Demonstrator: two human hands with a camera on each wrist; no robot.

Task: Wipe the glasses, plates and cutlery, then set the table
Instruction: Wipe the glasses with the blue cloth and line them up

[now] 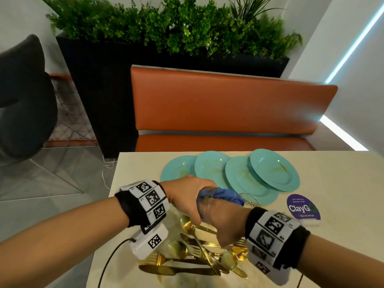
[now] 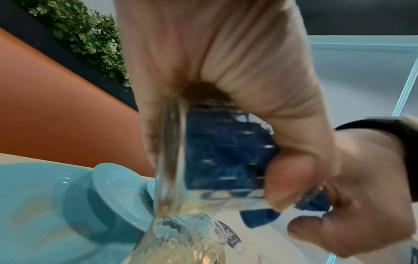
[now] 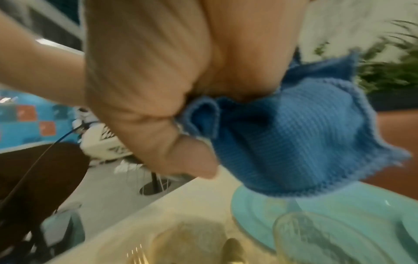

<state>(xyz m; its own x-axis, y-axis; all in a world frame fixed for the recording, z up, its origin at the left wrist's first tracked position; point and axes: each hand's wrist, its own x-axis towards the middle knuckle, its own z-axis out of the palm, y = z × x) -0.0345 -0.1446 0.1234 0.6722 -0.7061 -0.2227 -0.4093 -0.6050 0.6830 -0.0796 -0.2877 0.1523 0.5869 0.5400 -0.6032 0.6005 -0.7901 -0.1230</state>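
My left hand (image 1: 186, 196) grips a clear glass (image 2: 210, 148) held sideways above the table. A blue cloth (image 1: 226, 195) is stuffed into the glass and shows through its wall. My right hand (image 1: 226, 223) pinches the cloth (image 3: 294, 135) at the glass's mouth, with its thumb (image 2: 291, 176) against the rim. Several teal plates (image 1: 270, 169) overlap on the table behind my hands, some with brownish smears. A pile of gold cutlery (image 1: 197, 254) lies below my hands. A second patterned glass (image 1: 250, 200) stands by the plates.
A purple ClayGo sign (image 1: 303, 206) stands to the right of the plates on the cream table (image 1: 342, 183). An orange bench (image 1: 228, 109) and a dark planter (image 1: 99, 90) lie beyond the far edge. A dark chair (image 1: 22, 96) is at left.
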